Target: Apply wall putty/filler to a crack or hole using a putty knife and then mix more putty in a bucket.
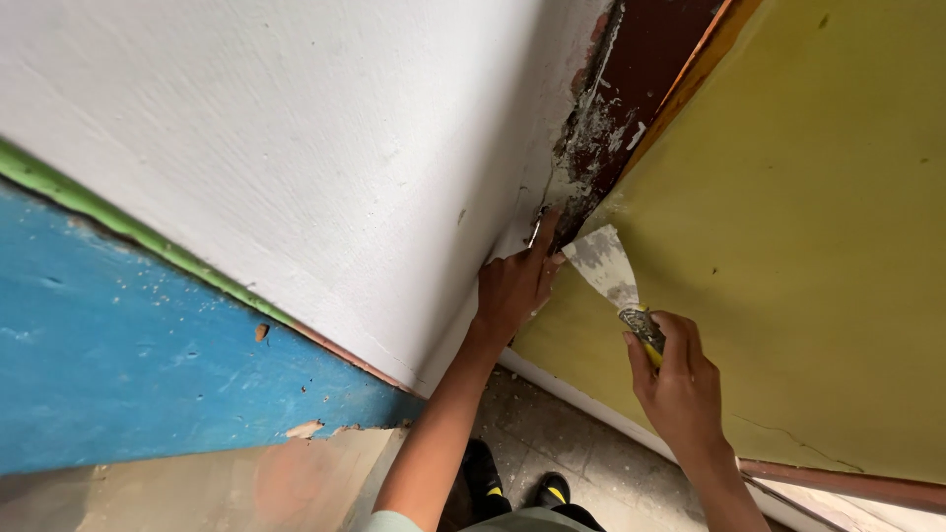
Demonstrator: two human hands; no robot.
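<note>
My left hand [514, 288] rests on the white wall [325, 148] at its outer corner, with the index finger stretched up along the corner edge. My right hand [678, 379] grips the yellow-and-black handle of a putty knife [609, 268]. Its wide metal blade is smeared with white filler and points up-left, its tip close to my left fingertips at the corner. Just above the blade the dark brown frame strip [621, 89] shows cracked, flaking paint and patches of white filler.
A yellow-green wall [808, 236] fills the right side, with a thin crack low down. At left the white wall gives way to a green stripe [118, 225] and chipped blue paint [148, 365]. Below are a dusty grey floor [562, 443] and my dark shoes [512, 488].
</note>
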